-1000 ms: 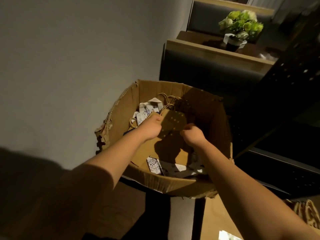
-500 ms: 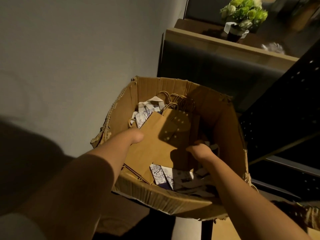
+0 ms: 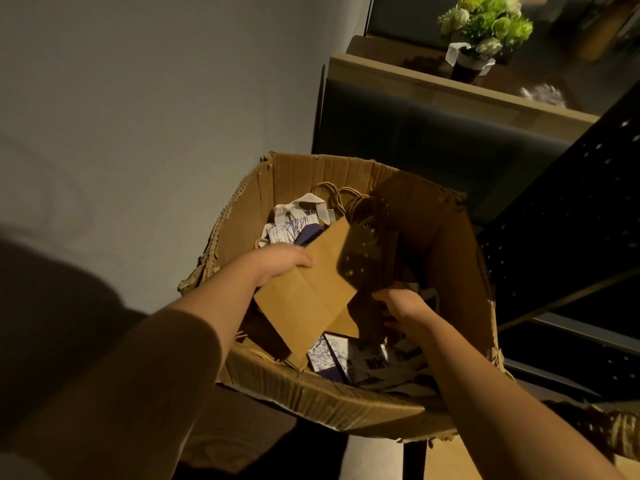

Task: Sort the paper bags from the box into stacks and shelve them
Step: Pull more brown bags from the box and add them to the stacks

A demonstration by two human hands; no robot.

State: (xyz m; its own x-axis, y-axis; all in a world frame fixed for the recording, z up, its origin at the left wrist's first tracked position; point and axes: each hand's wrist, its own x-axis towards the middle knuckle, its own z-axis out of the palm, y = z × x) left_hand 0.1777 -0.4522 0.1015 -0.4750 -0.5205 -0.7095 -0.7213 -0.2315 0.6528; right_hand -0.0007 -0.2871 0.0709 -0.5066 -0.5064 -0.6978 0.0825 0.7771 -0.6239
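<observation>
A torn cardboard box (image 3: 322,396) stands open below me, full of flat paper bags. A brown paper bag (image 3: 318,289) with twisted cord handles lies tilted on top. My left hand (image 3: 280,263) holds its left edge, the fingers curled over the paper. My right hand (image 3: 401,304) grips the bag's right side down in the shadow. White bags with a purple print (image 3: 294,225) lie at the back of the box, and another printed bag (image 3: 329,355) lies at the front. Further brown cord handles (image 3: 360,202) stick up behind.
A pale wall (image 3: 138,116) runs along the left. Behind the box stands a dark cabinet with a wooden top (image 3: 450,88) carrying a pot of green-white flowers (image 3: 485,29). A black perforated metal shelf frame (image 3: 571,202) stands at the right.
Both hands have gone deeper into the box and taken the brown bag by its sides. The view has come closer to the box.
</observation>
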